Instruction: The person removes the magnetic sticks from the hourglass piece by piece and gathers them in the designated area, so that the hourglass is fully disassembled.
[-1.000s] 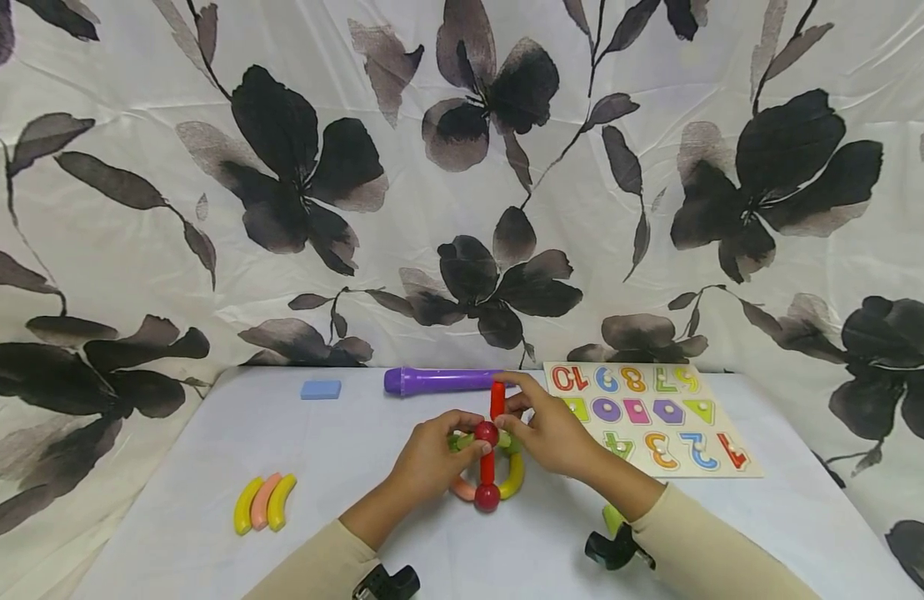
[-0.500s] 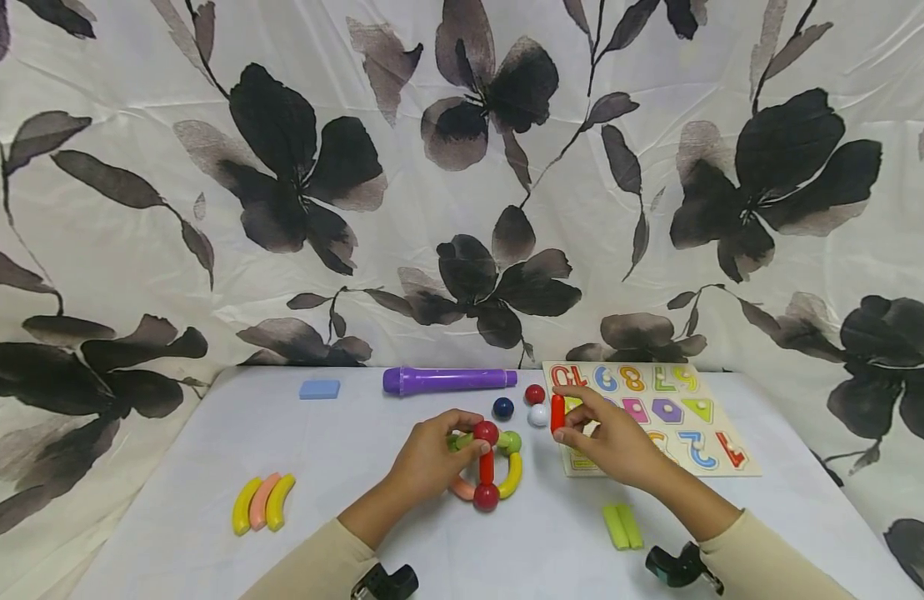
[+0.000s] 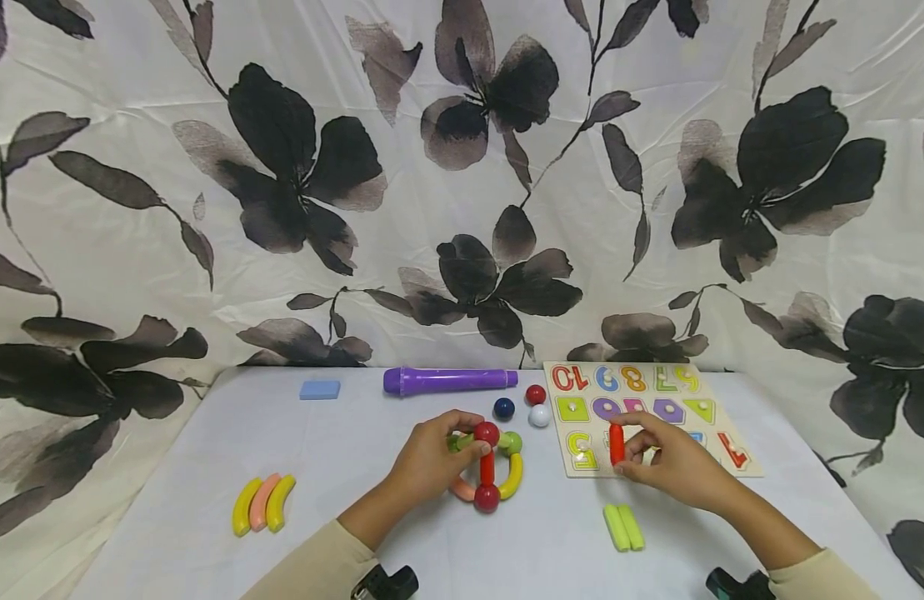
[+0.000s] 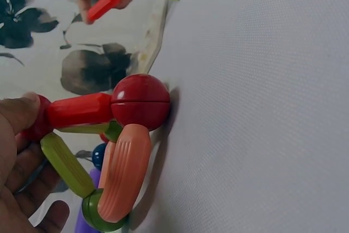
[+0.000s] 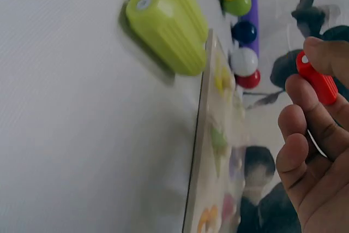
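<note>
Single rod (image 3: 616,443): red. Built frame (image 3: 487,468): dark red and green balls, red and lime bars, salmon and yellow curves. Paired sticks (image 3: 616,527): lime. Curved trio (image 3: 262,502): yellow, salmon, yellow. Loose balls (image 3: 539,416): navy, white, red. Tube (image 3: 451,381): purple. Block (image 3: 320,390): blue. Board (image 3: 650,392): cream, multicoloured numerals (image 3: 733,451). Worktop (image 3: 357,458): white. Backdrop (image 3: 462,200): white, black-grey floral.

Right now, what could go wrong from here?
The ball-and-rod structure could tip or come apart if the left hand lets go of its upper red ball. The red rod pinched by the right hand might slip and fall, perhaps onto the number puzzle board. The loose dark blue ball and white ball could roll if bumped.
</note>
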Available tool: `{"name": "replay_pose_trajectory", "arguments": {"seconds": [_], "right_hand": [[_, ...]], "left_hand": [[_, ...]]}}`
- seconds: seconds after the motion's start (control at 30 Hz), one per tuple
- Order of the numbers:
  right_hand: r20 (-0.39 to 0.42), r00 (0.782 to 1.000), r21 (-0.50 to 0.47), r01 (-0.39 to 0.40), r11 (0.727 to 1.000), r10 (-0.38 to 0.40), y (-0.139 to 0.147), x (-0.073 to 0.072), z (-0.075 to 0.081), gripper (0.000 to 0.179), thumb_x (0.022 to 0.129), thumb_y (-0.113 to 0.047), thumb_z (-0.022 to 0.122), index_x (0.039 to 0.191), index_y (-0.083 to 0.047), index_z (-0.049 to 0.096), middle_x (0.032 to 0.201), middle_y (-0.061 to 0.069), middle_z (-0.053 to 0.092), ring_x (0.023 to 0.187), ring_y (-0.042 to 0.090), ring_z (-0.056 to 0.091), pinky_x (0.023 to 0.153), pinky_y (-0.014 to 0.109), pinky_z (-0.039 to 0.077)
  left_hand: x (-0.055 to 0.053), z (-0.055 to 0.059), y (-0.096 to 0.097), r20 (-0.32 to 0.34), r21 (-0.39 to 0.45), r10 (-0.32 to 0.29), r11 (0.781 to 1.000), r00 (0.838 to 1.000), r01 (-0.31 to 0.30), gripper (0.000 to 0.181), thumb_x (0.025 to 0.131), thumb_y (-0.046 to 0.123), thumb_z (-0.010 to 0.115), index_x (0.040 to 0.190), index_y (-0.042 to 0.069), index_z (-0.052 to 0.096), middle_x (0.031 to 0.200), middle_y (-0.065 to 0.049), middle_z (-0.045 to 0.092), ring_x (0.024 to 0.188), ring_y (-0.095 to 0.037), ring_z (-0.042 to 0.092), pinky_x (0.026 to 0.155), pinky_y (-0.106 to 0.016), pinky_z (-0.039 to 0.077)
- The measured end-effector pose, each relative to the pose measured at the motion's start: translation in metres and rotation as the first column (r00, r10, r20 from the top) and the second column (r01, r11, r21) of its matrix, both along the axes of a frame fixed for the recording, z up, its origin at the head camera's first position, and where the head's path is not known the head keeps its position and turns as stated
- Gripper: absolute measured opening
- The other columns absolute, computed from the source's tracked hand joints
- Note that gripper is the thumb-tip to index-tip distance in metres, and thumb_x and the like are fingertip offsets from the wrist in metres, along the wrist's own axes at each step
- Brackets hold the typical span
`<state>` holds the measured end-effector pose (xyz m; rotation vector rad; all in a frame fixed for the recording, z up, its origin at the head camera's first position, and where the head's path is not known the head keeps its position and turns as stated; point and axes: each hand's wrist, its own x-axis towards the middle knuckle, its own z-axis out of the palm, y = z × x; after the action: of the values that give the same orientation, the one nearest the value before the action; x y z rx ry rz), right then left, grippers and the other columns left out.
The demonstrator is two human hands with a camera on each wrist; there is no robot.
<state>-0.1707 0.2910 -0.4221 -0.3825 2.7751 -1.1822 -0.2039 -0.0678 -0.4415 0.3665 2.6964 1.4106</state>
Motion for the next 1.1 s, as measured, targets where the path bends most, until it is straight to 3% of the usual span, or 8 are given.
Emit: {"name": "replay_pose_trajectory", "arguments": {"seconds": [0.3, 0.53, 0.83, 1.1], "right_hand": [[0.038, 0.999, 0.071, -0.039, 0.997, 0.036, 0.026, 0.012, -0.011, 0.064, 0.082, -0.026, 0.088, 0.136, -0.009, 0.057, 0.085, -0.006, 0.065, 0.071, 0.011, 0.056, 0.059, 0.025, 0.047], [0.096, 0.991, 0.072, -0.099, 0.992, 0.092, 0.037, 0.021, -0.021, 0.062, 0.082, -0.028, 0.088, 0.134, -0.011, 0.058, 0.086, -0.007, 0.064, 0.074, 0.009, 0.058, 0.059, 0.025, 0.045], [0.125, 0.971, 0.041, -0.211, 0.977, 0.204, 0.038, 0.03, -0.032, 0.053, 0.078, -0.026, 0.089, 0.123, -0.012, 0.064, 0.092, -0.004, 0.06, 0.08, 0.014, 0.059, 0.068, 0.025, 0.048], [0.167, 0.963, 0.113, -0.23, 0.967, 0.21, 0.033, 0.033, -0.035, 0.05, 0.077, -0.026, 0.089, 0.12, -0.014, 0.067, 0.087, -0.007, 0.058, 0.076, 0.01, 0.054, 0.064, 0.024, 0.045]], "left_hand": [[0.001, -0.001, -0.001, -0.01, -0.001, -0.007, 1.0, 1.0, 0.007, 0.039, 0.088, 0.027, 0.083, 0.123, 0.017, 0.07, 0.115, 0.005, 0.072, 0.114, -0.024, 0.062, 0.104, -0.051, 0.047], [0.001, -0.001, -0.001, -0.014, -0.003, -0.01, 1.0, 1.0, 0.01, 0.039, 0.088, 0.027, 0.083, 0.124, 0.018, 0.07, 0.116, 0.005, 0.072, 0.115, -0.025, 0.061, 0.105, -0.052, 0.047], [0.0, 0.001, -0.001, -0.006, -0.012, 0.0, 1.0, 1.0, 0.0, 0.039, 0.088, 0.028, 0.083, 0.124, 0.019, 0.07, 0.116, 0.006, 0.071, 0.115, -0.024, 0.061, 0.104, -0.05, 0.048], [0.001, 0.002, 0.0, 0.005, -0.012, 0.003, 1.0, 1.0, -0.003, 0.039, 0.088, 0.028, 0.083, 0.124, 0.019, 0.07, 0.116, 0.006, 0.071, 0.116, -0.024, 0.061, 0.104, -0.051, 0.048]]}}
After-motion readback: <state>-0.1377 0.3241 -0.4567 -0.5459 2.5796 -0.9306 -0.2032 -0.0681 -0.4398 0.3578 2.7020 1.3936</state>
